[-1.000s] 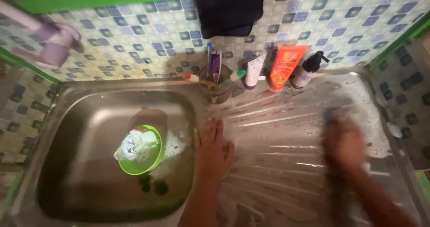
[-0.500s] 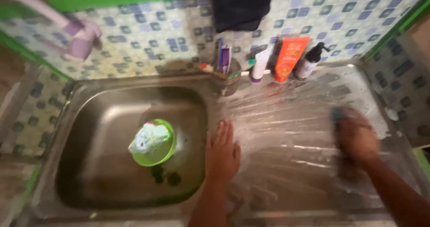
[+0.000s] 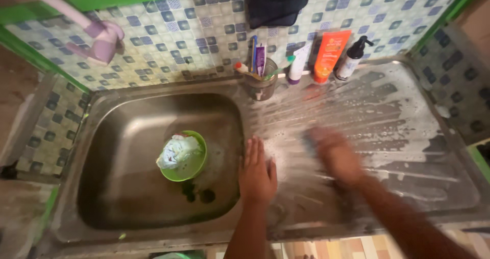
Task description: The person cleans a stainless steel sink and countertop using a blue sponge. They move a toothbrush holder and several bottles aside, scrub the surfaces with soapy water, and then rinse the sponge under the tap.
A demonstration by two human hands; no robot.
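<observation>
Left hand [image 3: 258, 172]: lying flat, fingers spread, at basin's right edge.
Right hand [image 3: 334, 154]: blurred, pressing dark sponge [image 3: 308, 137] on soapy drainboard [image 3: 398, 121]; grip unclear.

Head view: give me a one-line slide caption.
Left hand flat at the basin's edge, blurred right hand on the soapy steel drainboard; green bowl in the basin.
</observation>
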